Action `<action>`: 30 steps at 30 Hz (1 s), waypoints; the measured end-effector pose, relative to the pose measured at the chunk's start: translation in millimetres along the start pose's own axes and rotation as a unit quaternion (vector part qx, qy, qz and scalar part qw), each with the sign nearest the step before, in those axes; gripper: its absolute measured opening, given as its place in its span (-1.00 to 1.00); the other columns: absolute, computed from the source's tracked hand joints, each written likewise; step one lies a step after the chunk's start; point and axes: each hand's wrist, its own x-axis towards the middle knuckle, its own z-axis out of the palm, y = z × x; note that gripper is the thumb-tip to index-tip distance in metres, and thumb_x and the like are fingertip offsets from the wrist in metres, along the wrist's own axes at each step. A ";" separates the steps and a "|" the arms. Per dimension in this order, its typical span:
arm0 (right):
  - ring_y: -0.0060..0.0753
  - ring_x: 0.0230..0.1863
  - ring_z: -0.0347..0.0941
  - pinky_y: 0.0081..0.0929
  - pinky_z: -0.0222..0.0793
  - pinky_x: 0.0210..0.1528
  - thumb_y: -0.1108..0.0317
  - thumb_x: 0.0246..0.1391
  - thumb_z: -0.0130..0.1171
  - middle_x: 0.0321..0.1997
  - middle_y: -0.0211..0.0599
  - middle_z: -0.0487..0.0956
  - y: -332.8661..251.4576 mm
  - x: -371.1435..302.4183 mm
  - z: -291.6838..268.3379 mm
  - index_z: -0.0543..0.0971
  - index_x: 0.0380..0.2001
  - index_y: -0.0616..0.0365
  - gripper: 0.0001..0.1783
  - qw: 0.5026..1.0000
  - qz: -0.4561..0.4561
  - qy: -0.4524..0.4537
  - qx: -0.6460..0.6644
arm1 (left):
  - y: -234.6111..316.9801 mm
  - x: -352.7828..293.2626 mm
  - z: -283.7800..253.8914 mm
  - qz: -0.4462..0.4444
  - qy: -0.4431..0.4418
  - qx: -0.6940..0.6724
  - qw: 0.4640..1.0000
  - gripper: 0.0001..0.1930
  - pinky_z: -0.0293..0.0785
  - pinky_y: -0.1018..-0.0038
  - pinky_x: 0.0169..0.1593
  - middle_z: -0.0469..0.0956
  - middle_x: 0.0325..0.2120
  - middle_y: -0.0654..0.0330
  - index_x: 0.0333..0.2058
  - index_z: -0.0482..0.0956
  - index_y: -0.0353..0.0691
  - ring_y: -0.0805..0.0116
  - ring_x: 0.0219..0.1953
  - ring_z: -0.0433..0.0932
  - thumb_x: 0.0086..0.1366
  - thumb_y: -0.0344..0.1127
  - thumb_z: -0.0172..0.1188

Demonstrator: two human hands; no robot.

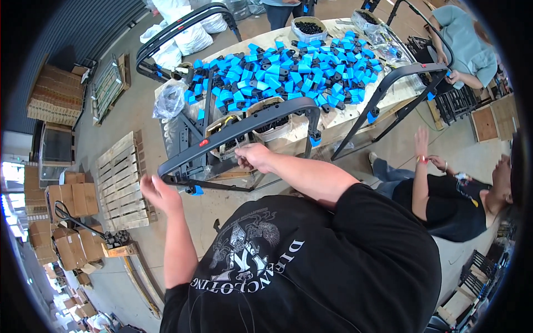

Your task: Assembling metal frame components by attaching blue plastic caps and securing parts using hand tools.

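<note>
Head view: near the middle, a long black U-shaped tubular frame [277, 112] with a red button [204, 143] on its upper bar, slanting across just in front of the wearer. Right hand [253, 157] beside the underside of that bar, fingers curled together, apparently clamped on a slim metallic-looking piece [237, 143], too small to identify for sure. Left hand [160, 194] at the lower left end of the bar, fingers and thumb apart, with contact impossible to tell. Low on the frame, glossy blue plastic end fittings [315, 139].

Beyond the bar, a pale wooden worktable [340, 115] under a broad heap of blue-and-black plastic parts [277, 75]. At the near edge, behind the bar, a translucent plastic bin [273, 132] with dark contents; at the far edge, a whitish bin [308, 37] of small black pieces. On the table's left, a crumpled clear plastic bag [171, 100].

To the right, another black frame [383, 83], a co-worker in a grey-green shirt [465, 41] and, nearer, a co-worker in a black shirt [452, 208]. On the floor at left, a slatted wooden pallet [122, 183].
</note>
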 end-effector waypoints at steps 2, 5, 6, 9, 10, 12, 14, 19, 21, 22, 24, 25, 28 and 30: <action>-0.46 -0.43 0.50 -0.45 0.36 -0.45 0.16 0.41 -0.03 -0.46 -0.36 0.54 7.6 -24.2 -22.0 0.51 -0.29 0.17 -0.69 0.998 -0.047 -0.028 0.012 | -5.8 -26.3 -30.7 0.117 -0.083 0.052 0.988 -0.72 0.32 0.32 0.10 0.41 -0.15 0.01 -0.03 0.39 -0.40 0.19 -0.09 0.39 0.38 -0.35 0.06; -0.51 -0.41 0.51 -0.47 0.40 -0.40 0.17 0.34 0.12 -0.43 -0.37 0.57 21.9 -65.0 -50.6 0.53 -0.23 0.20 -0.72 0.984 -0.093 -0.108 -0.110 | 12.1 -67.8 -45.4 0.159 -0.286 0.027 0.945 -0.82 0.44 0.28 -0.02 0.48 -0.29 0.04 -0.17 0.48 -0.33 0.12 -0.21 0.49 0.28 -0.41 0.17; -0.53 -0.40 0.51 -0.49 0.41 -0.37 0.18 0.27 0.20 -0.41 -0.36 0.58 22.1 -78.4 -52.8 0.53 -0.20 0.21 -0.71 0.975 -0.112 -0.103 -0.165 | 8.4 -75.3 -44.8 0.172 -0.354 0.028 0.919 -0.85 0.47 0.28 -0.08 0.51 -0.34 0.05 -0.22 0.50 -0.31 0.11 -0.25 0.52 0.25 -0.42 0.21; -0.57 -0.39 0.49 -0.52 0.40 -0.33 0.22 0.11 0.39 -0.38 -0.35 0.59 18.2 -96.4 -35.1 0.53 -0.14 0.28 -0.60 0.968 -0.119 -0.052 -0.217 | 4.7 -81.2 -8.2 0.045 -0.473 0.041 0.879 -0.84 0.51 0.30 -0.13 0.55 -0.35 0.04 -0.23 0.54 -0.28 0.09 -0.25 0.57 0.21 -0.42 0.26; -0.57 -0.39 0.47 -0.51 0.39 -0.34 0.20 0.13 0.37 -0.39 -0.35 0.57 21.5 -93.4 -30.3 0.53 -0.14 0.29 -0.60 0.949 -0.168 0.027 -0.265 | 1.2 -78.6 11.1 0.047 -0.478 0.052 0.876 -0.81 0.51 0.29 -0.12 0.56 -0.34 0.04 -0.22 0.54 -0.28 0.09 -0.24 0.57 0.20 -0.40 0.28; -0.59 -0.40 0.37 -0.49 0.35 -0.35 0.14 0.18 0.33 -0.44 -0.36 0.51 28.0 -86.3 -28.2 0.52 -0.12 0.33 -0.56 0.926 -0.207 0.110 -0.297 | -4.3 -68.6 58.3 0.063 -0.491 0.102 0.863 -0.78 0.52 0.29 -0.10 0.58 -0.31 0.01 -0.20 0.56 -0.30 0.09 -0.22 0.60 0.20 -0.36 0.29; -0.51 -0.43 0.40 -0.41 0.37 -0.35 0.07 0.19 0.29 -0.48 -0.30 0.52 17.3 -111.7 -8.4 0.54 -0.16 0.31 -0.54 0.922 -0.214 0.140 -0.290 | -32.0 -64.0 101.4 0.090 -0.467 0.168 0.863 -0.71 0.53 0.26 -0.05 0.62 -0.22 -0.05 -0.13 0.59 -0.31 0.05 -0.16 0.63 0.23 -0.28 0.25; -0.53 -0.43 0.38 -0.44 0.37 -0.33 0.00 0.22 0.25 -0.51 -0.31 0.49 46.5 -168.7 -29.0 0.55 -0.17 0.28 -0.52 0.899 -0.192 0.234 -0.317 | -24.5 -54.8 176.4 -0.004 -0.550 0.329 0.767 -0.56 0.53 0.20 0.06 0.60 -0.02 -0.17 0.04 0.59 -0.29 -0.05 0.01 0.61 0.25 -0.17 0.17; -0.55 -0.41 0.38 -0.45 0.37 -0.32 0.01 0.22 0.26 -0.47 -0.35 0.51 57.2 -203.7 -29.0 0.54 -0.16 0.26 -0.54 0.908 -0.171 0.274 -0.268 | -53.8 -51.6 189.8 0.003 -0.597 0.311 0.740 -0.57 0.52 0.19 0.10 0.58 0.01 -0.19 0.04 0.59 -0.30 -0.11 0.03 0.60 0.27 -0.18 0.11; -0.57 -0.40 0.38 -0.46 0.38 -0.31 0.03 0.22 0.26 -0.43 -0.38 0.52 67.6 -220.8 -29.4 0.54 -0.14 0.25 -0.56 0.914 -0.154 0.312 -0.207 | -40.6 -50.3 192.2 -0.025 -0.597 0.309 0.740 -0.58 0.51 0.18 0.10 0.58 0.02 -0.18 0.04 0.59 -0.30 -0.11 0.05 0.59 0.27 -0.21 0.07; -0.59 -0.37 0.38 -0.49 0.37 -0.29 0.06 0.24 0.25 -0.39 -0.41 0.53 92.1 -235.2 -33.7 0.54 -0.13 0.24 -0.59 0.882 -0.192 0.385 -0.192 | -58.6 -46.8 192.8 0.008 -0.572 0.308 0.760 -0.59 0.50 0.13 0.11 0.57 0.03 -0.17 0.03 0.58 -0.31 -0.14 0.05 0.58 0.26 -0.28 0.01; -0.61 -0.34 0.38 -0.52 0.37 -0.27 0.09 0.26 0.23 -0.35 -0.45 0.53 100.3 -239.4 -39.0 0.54 -0.12 0.23 -0.62 0.843 -0.232 0.454 -0.170 | -63.2 -43.2 194.5 0.011 -0.576 0.304 0.759 -0.59 0.50 0.13 0.11 0.57 0.03 -0.17 0.03 0.58 -0.31 -0.14 0.05 0.58 0.26 -0.28 0.01; -0.65 -0.31 0.38 -0.58 0.34 -0.22 0.15 0.31 0.17 -0.33 -0.47 0.52 111.9 -248.2 -62.9 0.54 -0.12 0.24 -0.67 0.831 -0.271 0.483 -0.057 | -55.5 -41.5 172.7 -0.013 -0.559 0.248 0.791 -0.58 0.46 0.10 0.12 0.58 -0.03 -0.23 0.04 0.54 -0.35 -0.26 0.00 0.56 0.26 -0.28 0.03; -0.65 -0.30 0.38 -0.60 0.34 -0.21 0.18 0.32 0.15 -0.34 -0.48 0.52 107.1 -251.0 -78.0 0.54 -0.13 0.24 -0.69 0.840 -0.254 0.478 -0.042 | -67.5 -55.4 145.5 0.043 -0.516 0.204 0.831 -0.57 0.51 0.13 -0.01 0.61 -0.13 -0.18 0.10 0.50 -0.33 -0.17 -0.13 0.60 0.28 -0.29 0.04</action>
